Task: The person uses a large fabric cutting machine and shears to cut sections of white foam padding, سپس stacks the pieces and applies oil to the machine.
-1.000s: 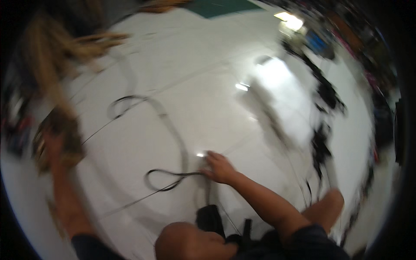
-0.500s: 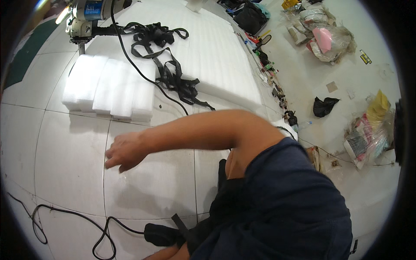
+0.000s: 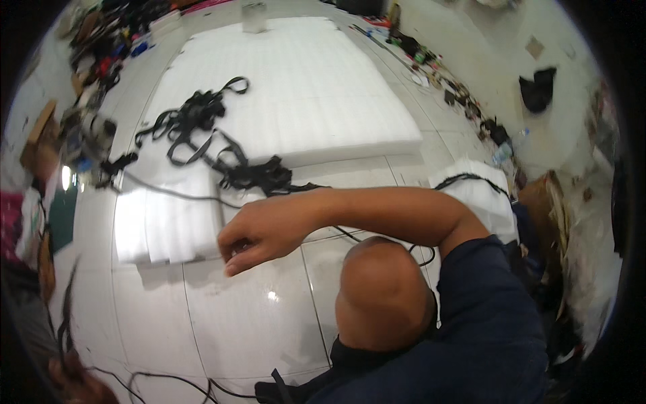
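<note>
My right hand (image 3: 262,237) hangs in the air over the tiled floor, at the right front corner of a row of white foam strips (image 3: 171,222). Its fingers curl loosely with the thumb apart, and nothing shows between them. Behind it, a tangle of black straps (image 3: 252,176) trails off a large white foam slab (image 3: 289,87). My left hand does not show. At the lower left edge a blurred hand (image 3: 84,387), seemingly another person's beside grey cloth, holds dark strands (image 3: 65,323).
A grey machine (image 3: 97,138) stands left of the slab, its dark cable (image 3: 182,195) running toward my hand. My bent knee (image 3: 380,289) fills the middle foreground. Another black cable (image 3: 171,377) lies on the floor. Small clutter (image 3: 464,101) lines the right wall.
The view has turned, bringing in the left side of the room and my knee. My right hand now appears closer to the foam strips. The other hand has come into view at lower left.
</note>
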